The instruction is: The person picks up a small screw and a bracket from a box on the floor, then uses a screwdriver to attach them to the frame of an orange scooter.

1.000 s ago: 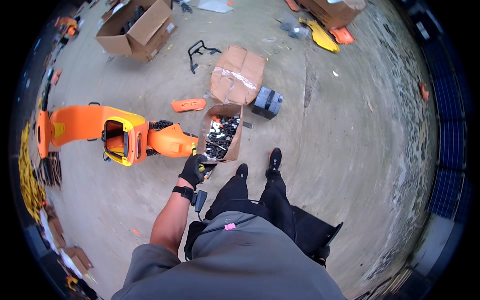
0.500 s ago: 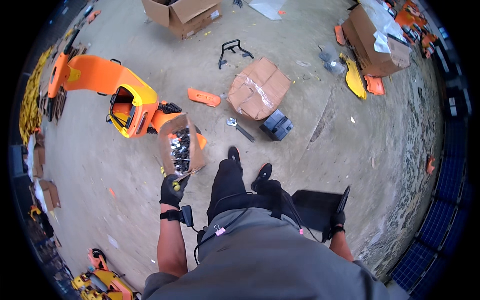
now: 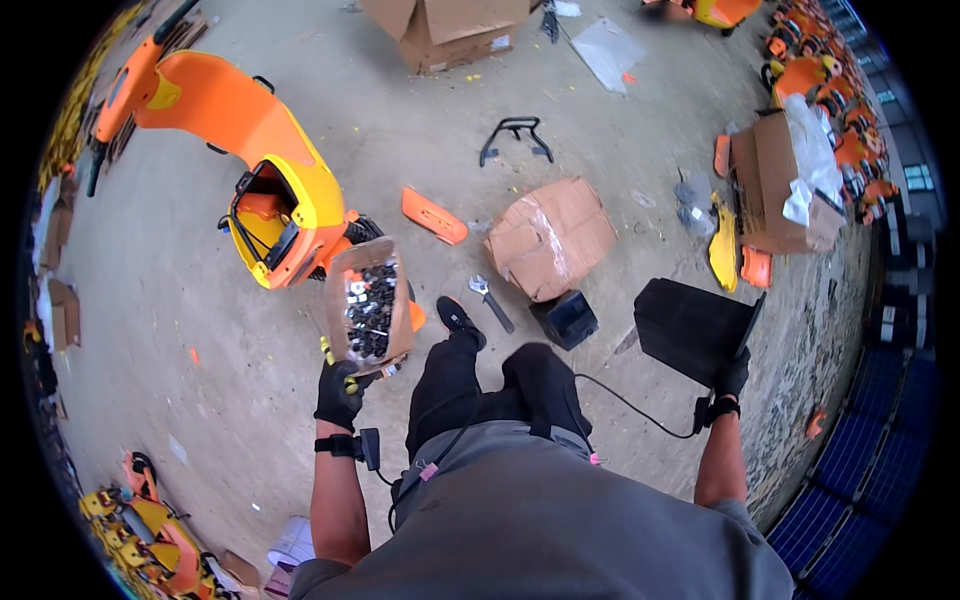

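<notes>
My left hand (image 3: 340, 395), in a black glove, is closed at the near edge of a small open cardboard box (image 3: 338, 320). Small black and silver hardware pieces (image 3: 370, 310) fill the box. A slim yellow tool (image 3: 327, 350), perhaps a screwdriver, is also in this grip; its tip cannot be made out. Out to the right, my gloved right hand (image 3: 733, 375) grips the rimmed edge of a black plastic panel (image 3: 690, 328), holding it above the floor. Its fingers are partly hidden behind the rim.
An orange-yellow scooter (image 3: 310, 210) stands at left. On the floor lie an adjustable wrench (image 3: 492, 305), an orange cover (image 3: 434, 216), a black tubular bracket (image 3: 516, 130) and a taped carton (image 3: 552, 235) beside a black battery-like block (image 3: 566, 318). Larger cartons (image 3: 450, 30) stand farther off.
My right hand has swung the black panel forward and outward, away from my hip. The view has shifted as I step, and the hardware box stays in my left hand.
</notes>
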A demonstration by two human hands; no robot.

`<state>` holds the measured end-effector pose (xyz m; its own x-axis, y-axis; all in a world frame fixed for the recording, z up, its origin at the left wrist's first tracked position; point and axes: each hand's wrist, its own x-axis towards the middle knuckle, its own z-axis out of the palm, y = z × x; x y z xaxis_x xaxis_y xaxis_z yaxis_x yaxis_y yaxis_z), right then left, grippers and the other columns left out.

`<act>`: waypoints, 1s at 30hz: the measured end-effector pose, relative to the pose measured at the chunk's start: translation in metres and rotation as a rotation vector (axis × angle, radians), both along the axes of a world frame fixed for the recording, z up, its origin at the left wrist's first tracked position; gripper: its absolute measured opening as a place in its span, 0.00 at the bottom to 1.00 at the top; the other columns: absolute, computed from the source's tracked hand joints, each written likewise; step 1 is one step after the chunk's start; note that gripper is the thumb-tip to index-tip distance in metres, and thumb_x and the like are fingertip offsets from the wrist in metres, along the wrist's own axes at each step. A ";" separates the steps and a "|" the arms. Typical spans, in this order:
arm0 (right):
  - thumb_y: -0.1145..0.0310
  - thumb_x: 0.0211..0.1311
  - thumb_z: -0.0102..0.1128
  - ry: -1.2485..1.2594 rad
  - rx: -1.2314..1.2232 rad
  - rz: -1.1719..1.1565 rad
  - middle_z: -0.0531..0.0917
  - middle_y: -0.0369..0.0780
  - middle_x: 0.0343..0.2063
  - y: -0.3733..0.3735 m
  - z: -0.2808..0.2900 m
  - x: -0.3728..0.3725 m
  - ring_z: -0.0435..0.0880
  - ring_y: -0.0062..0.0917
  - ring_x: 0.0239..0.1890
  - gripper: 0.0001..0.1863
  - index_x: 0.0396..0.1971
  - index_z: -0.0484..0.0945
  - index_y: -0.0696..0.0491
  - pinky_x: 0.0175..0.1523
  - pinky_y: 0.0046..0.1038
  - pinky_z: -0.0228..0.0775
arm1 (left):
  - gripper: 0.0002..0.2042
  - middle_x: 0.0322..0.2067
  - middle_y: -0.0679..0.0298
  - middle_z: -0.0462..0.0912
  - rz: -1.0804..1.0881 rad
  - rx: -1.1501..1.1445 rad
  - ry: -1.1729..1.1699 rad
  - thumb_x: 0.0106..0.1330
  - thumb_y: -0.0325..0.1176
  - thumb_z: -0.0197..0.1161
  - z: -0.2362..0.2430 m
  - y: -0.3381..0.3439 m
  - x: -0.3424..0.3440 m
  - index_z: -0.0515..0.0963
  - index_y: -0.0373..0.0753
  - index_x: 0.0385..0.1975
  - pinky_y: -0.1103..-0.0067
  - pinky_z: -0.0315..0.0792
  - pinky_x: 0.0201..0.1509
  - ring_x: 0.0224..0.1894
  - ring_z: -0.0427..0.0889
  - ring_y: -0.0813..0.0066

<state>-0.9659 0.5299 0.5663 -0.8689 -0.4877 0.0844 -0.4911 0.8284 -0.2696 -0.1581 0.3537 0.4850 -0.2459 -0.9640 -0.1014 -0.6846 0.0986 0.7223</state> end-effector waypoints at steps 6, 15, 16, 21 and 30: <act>0.68 0.61 0.59 -0.234 -0.255 0.098 0.86 0.46 0.45 -0.140 0.008 -0.017 0.85 0.37 0.46 0.18 0.51 0.80 0.56 0.53 0.37 0.74 | 0.17 0.36 0.66 0.77 0.587 0.623 0.916 0.57 0.24 0.56 0.049 -0.065 -0.045 0.70 0.40 0.48 0.78 0.79 0.32 0.34 0.81 0.75; 0.63 0.63 0.58 -0.144 -0.078 0.505 0.87 0.48 0.40 -0.465 0.056 0.078 0.86 0.38 0.45 0.20 0.53 0.81 0.53 0.49 0.36 0.74 | 0.23 0.34 0.68 0.76 0.817 0.675 1.023 0.56 0.23 0.59 0.051 -0.137 -0.070 0.70 0.40 0.55 0.84 0.71 0.27 0.30 0.77 0.81; 0.64 0.63 0.57 -0.127 -0.058 0.563 0.87 0.48 0.40 -0.504 0.054 0.083 0.86 0.40 0.45 0.20 0.53 0.80 0.52 0.49 0.36 0.75 | 0.24 0.32 0.69 0.75 0.841 0.677 1.070 0.56 0.23 0.60 0.041 -0.148 -0.073 0.69 0.42 0.55 0.84 0.70 0.25 0.28 0.76 0.81; 0.71 0.62 0.54 0.053 0.029 1.039 0.86 0.48 0.44 -0.704 0.039 0.146 0.83 0.46 0.48 0.21 0.56 0.80 0.47 0.54 0.39 0.74 | 0.23 0.36 0.69 0.77 0.909 0.623 1.068 0.57 0.22 0.60 0.016 -0.220 -0.102 0.71 0.39 0.55 0.86 0.70 0.31 0.32 0.75 0.84; 0.78 0.63 0.46 0.224 0.476 1.775 0.82 0.45 0.35 -1.012 -0.157 0.160 0.82 0.43 0.42 0.26 0.59 0.77 0.42 0.50 0.43 0.74 | 0.26 0.39 0.70 0.76 1.127 0.583 1.015 0.55 0.21 0.53 -0.064 -0.373 -0.172 0.69 0.38 0.58 0.84 0.74 0.37 0.38 0.77 0.83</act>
<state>-0.8056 -0.4823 0.4092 0.6338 -0.7171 -0.2899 -0.7517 -0.6594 -0.0123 -0.3299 -0.0191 0.4211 0.3302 -0.5827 -0.7426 0.5390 -0.5295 0.6551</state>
